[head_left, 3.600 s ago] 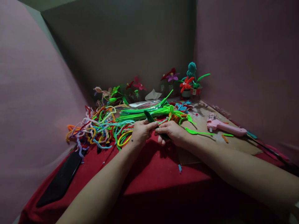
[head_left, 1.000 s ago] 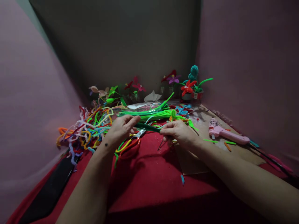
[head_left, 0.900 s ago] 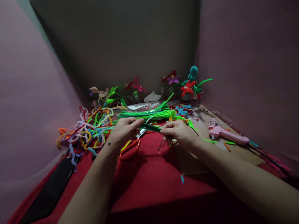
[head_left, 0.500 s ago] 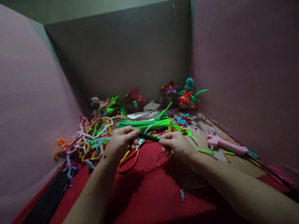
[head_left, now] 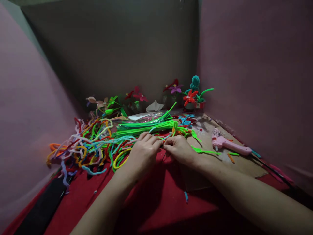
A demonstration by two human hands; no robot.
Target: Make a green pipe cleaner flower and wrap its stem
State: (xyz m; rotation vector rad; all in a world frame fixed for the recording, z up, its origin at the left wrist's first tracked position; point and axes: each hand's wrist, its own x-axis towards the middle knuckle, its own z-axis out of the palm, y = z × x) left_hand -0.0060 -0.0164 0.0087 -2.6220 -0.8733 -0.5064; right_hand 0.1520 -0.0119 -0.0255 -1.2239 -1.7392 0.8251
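My left hand (head_left: 146, 150) and my right hand (head_left: 180, 149) meet over the red cloth (head_left: 151, 202), fingertips pinched together and almost touching. Between them only a dark bit of a dark green strip (head_left: 162, 147) shows; my fingers cover the rest. A thin, dark, wire-like line hangs below the right fingertips. Just behind my hands lies a bundle of bright green pipe cleaners (head_left: 146, 128), partly in clear plastic. Left of my left hand is a tangled heap of coloured pipe cleaners (head_left: 97, 143). The scissors are hidden from sight.
A pink glue gun (head_left: 230, 145) lies on a cardboard sheet (head_left: 246, 166) at the right, near green pipe-cleaner pieces (head_left: 207, 151). Pipe-cleaner flowers (head_left: 190, 97) stand along the back. A black flat object (head_left: 46, 202) lies front left. Pink panels (head_left: 256, 65) rise at both sides.
My hands have drawn together; the dark green strip stretched between them is now mostly covered. The red-handled scissors have gone from sight near my left hand. The view has shifted slightly.
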